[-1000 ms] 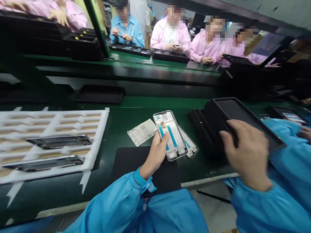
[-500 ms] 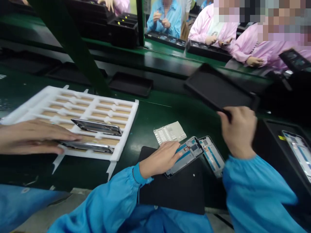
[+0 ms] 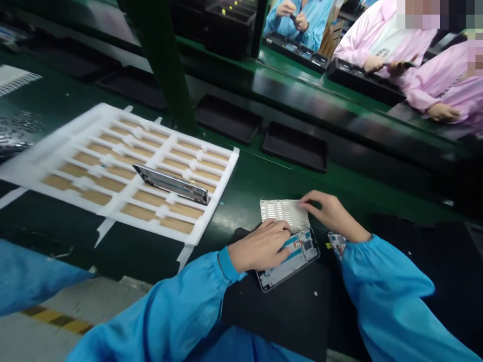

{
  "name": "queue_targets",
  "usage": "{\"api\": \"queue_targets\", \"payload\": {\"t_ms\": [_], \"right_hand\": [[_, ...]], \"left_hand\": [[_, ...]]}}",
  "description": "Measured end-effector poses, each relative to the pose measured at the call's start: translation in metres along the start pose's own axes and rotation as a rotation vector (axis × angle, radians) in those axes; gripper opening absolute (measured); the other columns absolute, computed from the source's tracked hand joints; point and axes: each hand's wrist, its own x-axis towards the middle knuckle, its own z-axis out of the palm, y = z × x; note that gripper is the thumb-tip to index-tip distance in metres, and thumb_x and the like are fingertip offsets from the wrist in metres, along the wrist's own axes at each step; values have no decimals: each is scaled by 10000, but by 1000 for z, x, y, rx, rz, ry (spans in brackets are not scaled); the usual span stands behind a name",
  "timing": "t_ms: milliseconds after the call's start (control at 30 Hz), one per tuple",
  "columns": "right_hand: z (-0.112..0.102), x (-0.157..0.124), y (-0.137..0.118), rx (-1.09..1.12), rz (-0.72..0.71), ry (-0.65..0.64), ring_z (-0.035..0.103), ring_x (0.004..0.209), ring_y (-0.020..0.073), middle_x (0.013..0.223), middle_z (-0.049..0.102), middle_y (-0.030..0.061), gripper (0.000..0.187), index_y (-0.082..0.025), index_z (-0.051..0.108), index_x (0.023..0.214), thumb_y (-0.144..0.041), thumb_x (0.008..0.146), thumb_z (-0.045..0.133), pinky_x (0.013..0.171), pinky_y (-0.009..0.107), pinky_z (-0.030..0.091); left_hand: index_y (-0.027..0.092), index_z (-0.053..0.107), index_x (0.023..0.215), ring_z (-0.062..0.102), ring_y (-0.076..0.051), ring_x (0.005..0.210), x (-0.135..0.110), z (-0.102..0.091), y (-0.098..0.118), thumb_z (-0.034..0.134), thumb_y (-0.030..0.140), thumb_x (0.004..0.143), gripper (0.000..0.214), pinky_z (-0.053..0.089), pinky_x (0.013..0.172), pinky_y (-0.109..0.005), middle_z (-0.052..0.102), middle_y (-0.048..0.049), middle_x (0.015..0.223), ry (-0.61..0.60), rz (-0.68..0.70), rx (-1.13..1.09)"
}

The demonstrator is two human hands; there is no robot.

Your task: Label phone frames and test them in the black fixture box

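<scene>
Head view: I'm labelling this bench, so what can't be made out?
All in the head view:
Part of the central phone frame, covered by the left hand.
Most of the second phone frame, hidden behind the right sleeve.
Whether the right hand pinches the pale sheet or only touches it: too small.
What the small parts are: blurred, cut off by the left edge.

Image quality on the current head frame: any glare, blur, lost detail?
Head view: pale glare on the green bench beside the white rack; head view: rack's left end soft, phone frame fairly sharp; head view: black shapes at right sink into shadow.
</scene>
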Motion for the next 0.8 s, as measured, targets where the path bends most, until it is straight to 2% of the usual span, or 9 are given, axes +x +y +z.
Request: {"api": "queue_targets", "payload": {"t_ms": [67, 167, 267, 400, 600, 733, 800], "right_hand": [[-1, -19, -5, 36, -9, -99, 658, 805, 192, 868, 686, 50, 192, -207, 675, 855, -328, 932, 547, 734, 339, 553], [0, -36, -6, 55, -2, -152, 646, 860, 207, 894, 675, 55, 181, -215, 674, 856, -320, 933, 548, 779, 371, 545], [3, -44, -7, 58, 13, -146, 621, 936, 228, 958, 658, 71, 183, -220, 666, 871, -306, 941, 521, 845, 415, 527], [8, -52, -13, 70, 44, -101, 586, 928, 245, 960, 628, 90, 185, -212, 634, 859, -278, 947, 485, 852, 432, 499], [22, -62, -10, 258, 141, 63, 562, 893, 238, 907, 607, 84, 183, -209, 582, 816, -355, 920, 543, 881, 430, 465], [31, -60, 0, 498, 318, 308, 584, 797, 186, 887, 590, 53, 248, -217, 517, 889, -456, 940, 479, 776, 373, 511], [31, -58, -2, 624, 383, 424, 597, 781, 158, 920, 593, 47, 275, -227, 472, 917, -494, 957, 418, 764, 348, 525]], "left_hand": [[148, 593, 958, 560, -247, 1079, 0, -2, -1, 503, 280, 970, 160, 420, 1026, -415, 585, -100, 1126, -10, 7, 21], [144, 604, 964, 551, -251, 1074, 1, -2, -1, 523, 268, 951, 149, 418, 1015, -412, 580, -102, 1137, -30, 16, 51], [154, 622, 1003, 537, -260, 1117, 3, -2, -1, 514, 276, 950, 171, 410, 1023, -415, 574, -105, 1180, -49, 22, 60], [162, 643, 1008, 521, -271, 1162, 3, -1, -2, 498, 305, 956, 210, 406, 1033, -421, 563, -106, 1233, -69, 31, 77], [157, 648, 1018, 506, -278, 1212, 3, -1, -4, 506, 327, 952, 230, 389, 1069, -438, 549, -114, 1282, -98, 35, 72], [164, 636, 1041, 515, -263, 1228, 3, 0, -4, 503, 338, 960, 234, 398, 1077, -437, 548, -111, 1291, -102, 38, 41], [166, 632, 1045, 467, -271, 1313, 2, 1, -4, 485, 359, 974, 253, 347, 1131, -467, 528, -117, 1349, -112, 28, 34]]}}
